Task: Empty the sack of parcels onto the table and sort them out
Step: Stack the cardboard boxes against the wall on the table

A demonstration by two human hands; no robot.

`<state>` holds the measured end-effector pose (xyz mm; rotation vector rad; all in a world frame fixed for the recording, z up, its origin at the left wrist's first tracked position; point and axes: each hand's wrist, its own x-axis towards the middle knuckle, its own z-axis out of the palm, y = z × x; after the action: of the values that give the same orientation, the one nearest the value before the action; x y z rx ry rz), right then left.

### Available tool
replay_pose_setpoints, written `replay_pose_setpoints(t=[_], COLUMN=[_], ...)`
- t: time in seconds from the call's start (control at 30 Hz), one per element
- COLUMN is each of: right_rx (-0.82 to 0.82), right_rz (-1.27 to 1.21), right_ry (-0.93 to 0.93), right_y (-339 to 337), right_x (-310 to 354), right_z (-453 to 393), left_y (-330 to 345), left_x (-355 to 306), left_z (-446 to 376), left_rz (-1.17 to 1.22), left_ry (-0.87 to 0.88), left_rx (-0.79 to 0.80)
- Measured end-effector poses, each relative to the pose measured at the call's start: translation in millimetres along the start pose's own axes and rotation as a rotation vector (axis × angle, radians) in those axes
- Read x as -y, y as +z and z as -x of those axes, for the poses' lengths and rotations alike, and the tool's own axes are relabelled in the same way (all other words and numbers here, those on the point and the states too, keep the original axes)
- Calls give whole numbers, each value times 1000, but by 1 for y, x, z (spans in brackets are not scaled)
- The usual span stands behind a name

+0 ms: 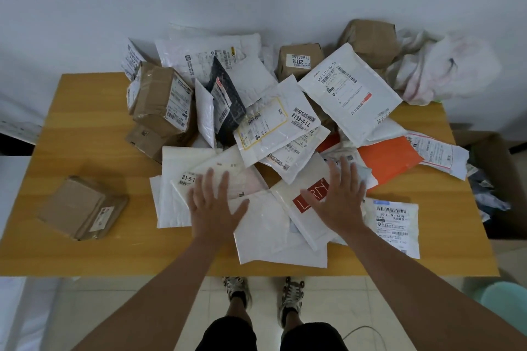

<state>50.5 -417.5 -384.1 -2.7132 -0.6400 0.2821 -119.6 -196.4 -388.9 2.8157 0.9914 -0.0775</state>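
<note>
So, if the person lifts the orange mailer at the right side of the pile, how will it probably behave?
The orange mailer looks like thin glossy plastic lying flat, so it will probably flop and feel light. The smooth film may slip in the fingers. White mailers overlap its far edge, so pulling it out could shift them.

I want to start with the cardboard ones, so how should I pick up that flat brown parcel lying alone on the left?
Probably by its long edges, coming straight down from above. The flat brown parcel lies flat and apart from the pile on the table, all sides free; the left hand is nearest.
</note>
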Motion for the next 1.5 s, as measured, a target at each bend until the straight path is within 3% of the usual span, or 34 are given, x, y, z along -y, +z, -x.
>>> replay_pose_setpoints(t=[0.1, 0.2, 0.33, 0.47, 0.57, 0.67, 0.73, 0.87, 1.0, 1.13, 1.27, 1.4, 1.5], right_rx=[-182, -304, -206, -136, -63, 75, 87, -78, 68, 218, 205, 230, 314], right_rz=[-174, -153, -15, -49, -235, -426, -265, -10, 160, 215, 150, 233, 298], right_ry=[-4, -97, -88, 48, 155, 193, 204, 45, -25, 104, 242, -21, -18], right_y=[-5, -13, -18, -20, -15, -3, 3, 5, 7, 8, -1, -2, -8], right_x=[35, 70, 99, 100, 98, 90, 83, 75, 66, 39, 20, 16, 6], right_z=[-14, -38, -68, -54, -25, 4, 17, 12, -19, -21, -13, -11, -17], left_y=[-8, -10, -12, -11, -18, -27, -28, -14, -12, -16, -12, -6, -7], left_x=[18, 18, 9, 2, -2, -13, -23, -32, -43, -53, -62, -66, -63], left_z=[-17, -23, -15, -1, -2, -16, -25, -25, -20, -20, -29, -29, -26], left_rz=[13, 61, 54, 54, 159, 347, 375, 272, 358, 409, 282, 103, 6], left_ry=[-144, -228, -226, -229, -259, -172, -78, 114, 174, 251, 232, 291, 283], left_rx=[18, 130, 162, 179, 46, -86, 19, 245, 201, 166, 238, 321, 345])
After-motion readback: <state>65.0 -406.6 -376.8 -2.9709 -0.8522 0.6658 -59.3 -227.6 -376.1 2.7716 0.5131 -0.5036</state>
